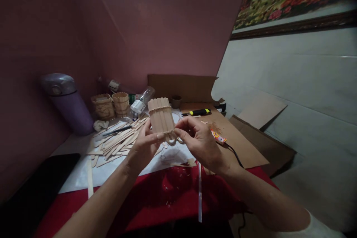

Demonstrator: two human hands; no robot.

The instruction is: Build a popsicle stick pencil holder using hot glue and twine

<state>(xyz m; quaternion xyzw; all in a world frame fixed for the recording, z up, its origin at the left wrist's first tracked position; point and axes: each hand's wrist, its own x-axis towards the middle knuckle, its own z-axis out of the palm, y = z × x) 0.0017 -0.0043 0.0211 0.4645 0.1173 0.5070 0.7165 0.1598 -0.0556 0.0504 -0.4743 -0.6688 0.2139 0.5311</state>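
A small cup made of wooden craft sticks (161, 119) is held up over the table, slightly tilted. Twisted cord runs round it near the top, and more cord (170, 141) lies along its lower edge, with loops hanging below. My left hand (147, 142) grips the cup from the left, thumb across its lower front. At the cup's lower right edge, the thumb and fingers of my right hand (195, 139) are pinched together on the cord. The exact fingertip contact is partly hidden.
Loose craft sticks (119, 143) lie in a pile at left, near two finished-looking cups (121, 104), a plastic bottle (142, 100) and a purple flask (68, 106). A utility knife (199, 112) and patterned glue gun (218, 137) rest on cardboard (245, 152); a glue stick (200, 193) lies in front.
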